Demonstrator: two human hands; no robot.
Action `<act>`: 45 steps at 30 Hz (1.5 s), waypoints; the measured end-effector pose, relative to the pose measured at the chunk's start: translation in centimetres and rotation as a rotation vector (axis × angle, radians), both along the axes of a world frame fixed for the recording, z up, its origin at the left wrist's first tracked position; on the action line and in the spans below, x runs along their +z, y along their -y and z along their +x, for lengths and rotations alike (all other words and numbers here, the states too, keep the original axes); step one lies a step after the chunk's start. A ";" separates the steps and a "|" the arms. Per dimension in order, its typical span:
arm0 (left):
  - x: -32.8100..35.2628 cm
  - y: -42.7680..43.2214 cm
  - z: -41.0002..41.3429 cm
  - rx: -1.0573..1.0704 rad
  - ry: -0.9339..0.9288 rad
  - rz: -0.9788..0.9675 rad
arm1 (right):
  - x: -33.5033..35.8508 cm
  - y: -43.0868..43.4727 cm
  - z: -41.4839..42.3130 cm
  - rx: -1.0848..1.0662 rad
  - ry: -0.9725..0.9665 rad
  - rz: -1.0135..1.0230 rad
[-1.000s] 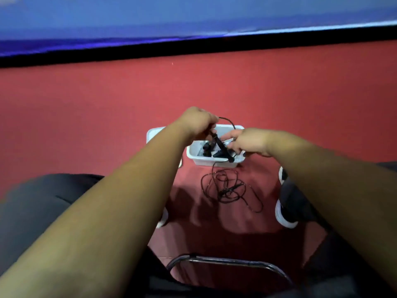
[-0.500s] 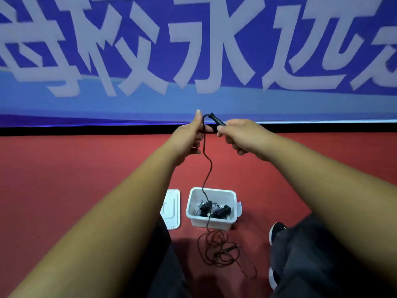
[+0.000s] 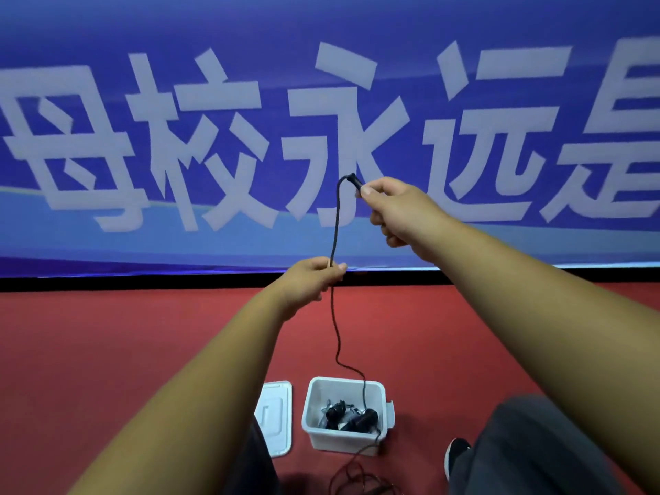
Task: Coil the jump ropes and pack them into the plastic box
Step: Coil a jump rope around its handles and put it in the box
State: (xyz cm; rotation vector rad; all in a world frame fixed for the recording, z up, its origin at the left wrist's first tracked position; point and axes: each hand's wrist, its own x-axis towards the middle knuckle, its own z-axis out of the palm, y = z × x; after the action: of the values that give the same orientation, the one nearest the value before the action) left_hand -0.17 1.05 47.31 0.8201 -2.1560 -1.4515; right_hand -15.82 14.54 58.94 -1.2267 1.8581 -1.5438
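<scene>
My right hand (image 3: 396,209) grips the black handle of a jump rope, raised high in front of the blue banner. The thin black rope (image 3: 335,226) hangs down from the handle. My left hand (image 3: 314,276) pinches the rope lower down. Below it the rope trails over the white plastic box (image 3: 318,441) on the red floor and ends in a loose tangle (image 3: 360,480) in front of the box. Inside the box lie other black coiled ropes (image 3: 351,416).
The box's white lid (image 3: 275,418) lies flat on the floor just left of the box. My dark-trousered legs and a black shoe (image 3: 455,455) are at the lower right. A blue banner (image 3: 214,137) with large white characters stands behind the red floor.
Both hands have risen from the box with the rope. Since half a second ago my right hand has gone higher and my left hand has slid down the rope, so the hands are apart.
</scene>
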 end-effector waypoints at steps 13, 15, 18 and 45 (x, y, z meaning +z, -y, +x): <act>1.5 -0.3 1.2 0.186 -0.011 0.271 | 2.5 -1.3 -2.1 -0.090 0.106 -0.048; 3.4 -0.4 0.9 0.243 -0.106 0.308 | 1.0 -1.1 -2.5 -0.083 0.084 -0.003; 6.2 -0.3 -0.1 0.264 -0.227 0.389 | -1.8 -0.7 -2.8 -0.067 0.055 0.054; -15.5 8.0 -5.7 0.458 -0.299 1.089 | -31.8 5.7 -2.7 0.133 0.522 0.428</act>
State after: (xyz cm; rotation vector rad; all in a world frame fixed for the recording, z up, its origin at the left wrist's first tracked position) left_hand -5.83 -6.91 31.84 1.2049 -0.7551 -2.2453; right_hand -18.56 8.82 27.18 -0.6583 1.6034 -1.1655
